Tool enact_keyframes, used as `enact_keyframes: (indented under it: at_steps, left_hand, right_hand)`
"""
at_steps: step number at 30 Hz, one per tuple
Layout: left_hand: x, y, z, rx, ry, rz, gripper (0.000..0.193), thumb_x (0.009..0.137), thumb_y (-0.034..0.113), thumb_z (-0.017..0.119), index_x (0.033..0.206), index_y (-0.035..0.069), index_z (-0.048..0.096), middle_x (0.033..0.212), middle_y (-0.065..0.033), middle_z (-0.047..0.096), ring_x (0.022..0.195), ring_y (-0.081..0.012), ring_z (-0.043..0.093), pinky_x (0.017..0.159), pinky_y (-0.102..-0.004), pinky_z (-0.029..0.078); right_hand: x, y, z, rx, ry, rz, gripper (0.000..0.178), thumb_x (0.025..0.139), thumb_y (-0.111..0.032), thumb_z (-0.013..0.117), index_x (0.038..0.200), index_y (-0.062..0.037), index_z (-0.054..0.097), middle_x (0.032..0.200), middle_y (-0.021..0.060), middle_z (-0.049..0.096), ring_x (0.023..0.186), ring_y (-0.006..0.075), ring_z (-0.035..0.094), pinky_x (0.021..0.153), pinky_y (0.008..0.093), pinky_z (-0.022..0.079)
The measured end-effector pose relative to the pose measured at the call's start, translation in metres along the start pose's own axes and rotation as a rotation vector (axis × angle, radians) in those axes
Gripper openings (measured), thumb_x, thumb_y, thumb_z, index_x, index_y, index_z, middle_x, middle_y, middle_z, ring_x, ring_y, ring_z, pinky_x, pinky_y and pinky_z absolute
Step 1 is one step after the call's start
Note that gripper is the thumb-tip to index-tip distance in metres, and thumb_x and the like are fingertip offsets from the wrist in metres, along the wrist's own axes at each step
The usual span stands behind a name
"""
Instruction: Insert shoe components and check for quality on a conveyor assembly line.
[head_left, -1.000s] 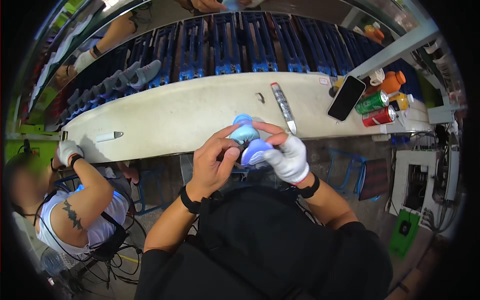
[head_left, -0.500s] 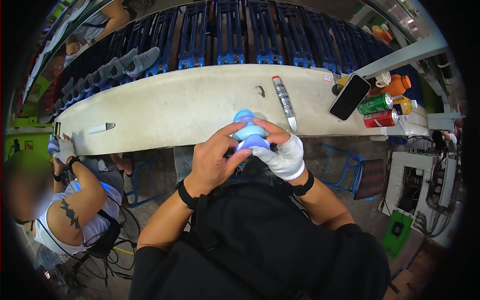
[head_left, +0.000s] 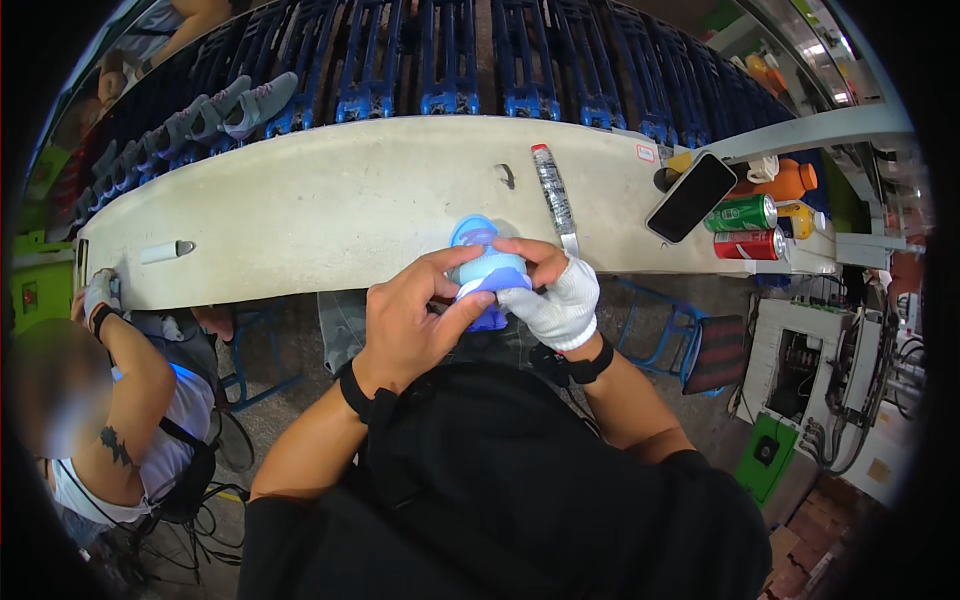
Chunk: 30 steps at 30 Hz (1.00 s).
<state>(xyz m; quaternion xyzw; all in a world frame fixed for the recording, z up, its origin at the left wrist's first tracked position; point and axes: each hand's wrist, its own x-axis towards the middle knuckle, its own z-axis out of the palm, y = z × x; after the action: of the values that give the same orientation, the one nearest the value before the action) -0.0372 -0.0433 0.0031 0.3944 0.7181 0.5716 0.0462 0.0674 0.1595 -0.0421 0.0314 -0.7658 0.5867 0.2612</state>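
A small light-blue and lilac shoe (head_left: 490, 266) is between my hands at the bench's near edge, its rounded bright-blue end pointing away from me. My bare left hand (head_left: 408, 308) grips its left side, thumb and fingers pinching the purple edge. On the other side my right hand (head_left: 556, 300), in a white glove with bare fingertips, closes on the rim and the top. Much of the shoe is covered by my fingers. Just beyond my right hand lies a knife (head_left: 553, 190) with a tape-wrapped handle and a red end. Near it is a small dark curved strip (head_left: 507, 176).
The pale bench (head_left: 330, 215) also bears a white tube (head_left: 166, 251), a black phone (head_left: 691, 198), drink cans (head_left: 749, 244) and bottles. Beyond it, blue racks (head_left: 450, 60) carry grey shoes (head_left: 260, 105). A co-worker (head_left: 120, 400) sits at left; a stool (head_left: 714, 352) stands at right.
Both hands keep hold of the shoe, which has turned slightly, so more purple hangs below my fingers. The view has shifted a little. The co-worker's gloved hand has moved, and the blue item there is out of sight.
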Motion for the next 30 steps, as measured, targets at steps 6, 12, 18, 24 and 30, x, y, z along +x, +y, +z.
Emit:
enact_keyframes:
  at_steps: [6, 12, 18, 24, 30]
  left_hand:
    - [0.019, 0.01, -0.035, 0.143, -0.192, -0.182, 0.039, 0.088, 0.026, 0.094, 0.096, 0.0, 0.066, 0.116, -0.0164, 0.083, 0.078, -0.0258, 0.079, 0.068, -0.0348, 0.063]
    - [0.041, 0.026, -0.047, 0.58, -0.398, 0.058, 0.095, 0.072, 0.059, 0.093, 0.146, 0.006, 0.067, 0.128, -0.0146, 0.077, 0.1, -0.0369, 0.078, 0.086, -0.0446, 0.064]
    - [0.025, 0.005, -0.069, 0.565, -0.416, -0.068, 0.091, 0.07, 0.061, 0.094, 0.141, 0.007, 0.073, 0.116, -0.0148, 0.081, 0.095, -0.0366, 0.079, 0.08, -0.0435, 0.063]
    - [0.012, -0.004, -0.063, 0.7, -0.35, 0.01, 0.084, 0.076, 0.058, 0.094, 0.141, 0.009, 0.074, 0.097, -0.014, 0.081, 0.077, -0.0308, 0.078, 0.068, -0.0404, 0.061]
    - [0.014, 0.017, -0.054, 0.781, -0.346, 0.015, 0.078, 0.078, 0.05, 0.095, 0.139, 0.007, 0.073, 0.096, -0.014, 0.08, 0.076, -0.032, 0.077, 0.067, -0.0412, 0.062]
  right_hand:
    - [0.013, 0.001, 0.015, 0.092, 0.054, -0.077, 0.036, 0.089, -0.014, 0.094, 0.087, -0.0058, 0.059, 0.128, 0.0196, 0.079, 0.107, 0.032, 0.08, 0.084, 0.0378, 0.063]
    - [0.009, -0.014, 0.04, -0.222, -0.066, -0.116, 0.036, 0.082, -0.024, 0.094, 0.097, -0.0066, 0.067, 0.134, 0.0119, 0.071, 0.097, 0.0346, 0.077, 0.08, 0.0407, 0.062]
    - [0.007, -0.013, 0.027, -0.446, -0.131, 0.09, 0.041, 0.083, -0.037, 0.091, 0.104, -0.0058, 0.075, 0.122, 0.0062, 0.077, 0.09, 0.0303, 0.077, 0.075, 0.0424, 0.061]
    - [0.003, -0.007, 0.03, -0.453, -0.137, 0.133, 0.041, 0.085, -0.04, 0.091, 0.102, -0.0069, 0.073, 0.116, 0.0062, 0.078, 0.093, 0.0297, 0.077, 0.078, 0.0433, 0.061]
    - [-0.002, -0.009, 0.028, -0.386, -0.097, 0.231, 0.049, 0.087, -0.04, 0.09, 0.114, -0.008, 0.064, 0.115, 0.005, 0.079, 0.091, 0.0322, 0.077, 0.076, 0.0448, 0.06]
